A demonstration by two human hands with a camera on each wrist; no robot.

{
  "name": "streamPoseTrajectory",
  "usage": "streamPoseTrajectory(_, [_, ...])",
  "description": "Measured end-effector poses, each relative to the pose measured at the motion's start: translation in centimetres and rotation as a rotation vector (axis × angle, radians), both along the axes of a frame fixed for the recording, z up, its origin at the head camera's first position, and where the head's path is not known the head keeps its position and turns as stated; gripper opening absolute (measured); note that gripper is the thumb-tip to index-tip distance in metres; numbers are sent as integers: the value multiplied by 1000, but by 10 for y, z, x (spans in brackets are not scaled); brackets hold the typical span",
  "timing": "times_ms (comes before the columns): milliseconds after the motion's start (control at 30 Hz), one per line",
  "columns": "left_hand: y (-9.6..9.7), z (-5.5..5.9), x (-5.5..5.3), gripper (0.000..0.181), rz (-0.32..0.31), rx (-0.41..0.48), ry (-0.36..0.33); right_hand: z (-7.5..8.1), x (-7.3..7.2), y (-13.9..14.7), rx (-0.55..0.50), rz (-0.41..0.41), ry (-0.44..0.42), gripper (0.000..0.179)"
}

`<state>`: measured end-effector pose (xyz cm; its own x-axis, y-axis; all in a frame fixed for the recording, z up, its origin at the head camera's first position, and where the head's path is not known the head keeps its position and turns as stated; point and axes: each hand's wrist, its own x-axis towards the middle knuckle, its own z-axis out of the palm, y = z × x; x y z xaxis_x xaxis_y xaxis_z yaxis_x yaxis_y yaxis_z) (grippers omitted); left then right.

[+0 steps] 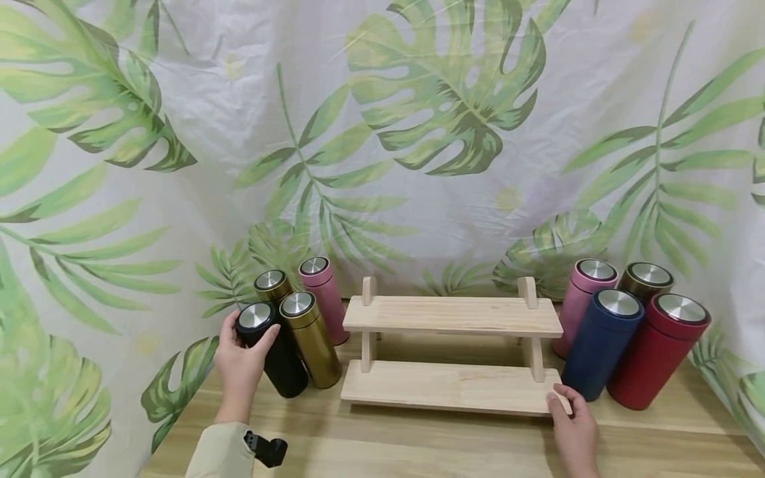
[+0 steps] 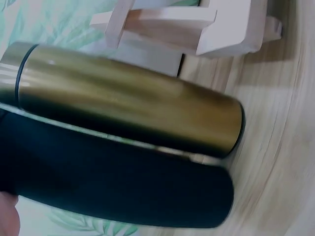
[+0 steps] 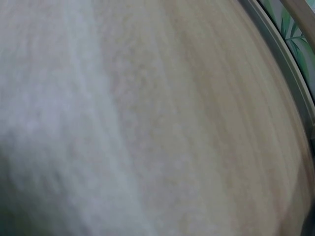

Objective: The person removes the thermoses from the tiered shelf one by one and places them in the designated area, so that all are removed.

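Note:
In the head view my left hand (image 1: pixel 242 362) grips a black thermos (image 1: pixel 285 365) near its lid, thumb and fingers on opposite sides. The left wrist view shows the same black thermos (image 2: pixel 113 172) lying alongside a gold one (image 2: pixel 133 98), a narrow gap between them. My right hand (image 1: pixel 576 431) pinches the right front corner of a two-tier wooden shelf (image 1: pixel 448 388), thumb on the lower board. Both boards of the shelf are bare. The right wrist view holds only a blurred wooden surface (image 3: pixel 206 98); neither the hand nor the shelf corner is recognisable there.
Left of the shelf stand a gold thermos (image 1: pixel 313 348), a darker gold one (image 1: pixel 273 285) behind and a pink one (image 1: pixel 325 302). A pink (image 1: pixel 576 299), a bronze (image 1: pixel 648 275), a blue (image 1: pixel 603 352) and a red thermos (image 1: pixel 657 355) crowd its right. Leaf-patterned cloth (image 1: pixel 466 219) hangs behind the table (image 1: pixel 388 445).

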<state>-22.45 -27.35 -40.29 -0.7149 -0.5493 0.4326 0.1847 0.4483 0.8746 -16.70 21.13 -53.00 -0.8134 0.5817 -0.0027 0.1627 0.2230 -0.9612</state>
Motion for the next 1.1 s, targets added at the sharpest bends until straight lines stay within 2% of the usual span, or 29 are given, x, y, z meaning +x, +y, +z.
streamPoseTrajectory(167, [-5, 5, -4, 72, -79, -32, -85, -1, 2, 4, -3, -6, -31, 27])
streamPoseTrajectory(400, [-10, 7, -9, 73, -176, -19, -152, -3, 6, 8, -15, 0, -29, 34])
streamPoseTrajectory(500, [-13, 8, -11, 71, -195, -32, -158, -4, 7, 7, -11, -5, -27, 34])
streamPoseTrajectory(700, [-17, 7, -8, 71, -186, -44, -164, -3, 7, 4, 1, -9, -24, 29])
streamPoseTrajectory(833, [-18, 7, -5, 73, -183, -41, -165, -1, 9, 2, 4, -3, -24, 30])
streamPoseTrajectory(967, [-16, 6, -4, 75, -192, 16, -144, 3, 7, 4, 7, 10, -31, 33])
streamPoseTrajectory(1033, [-12, 3, 1, 76, -203, 82, -98, 6, 6, 6, 12, 20, -10, 34])
streamPoseTrajectory(1100, [-5, 0, 8, 76, -184, 147, -27, 12, 5, 9, 22, 14, 27, 37])
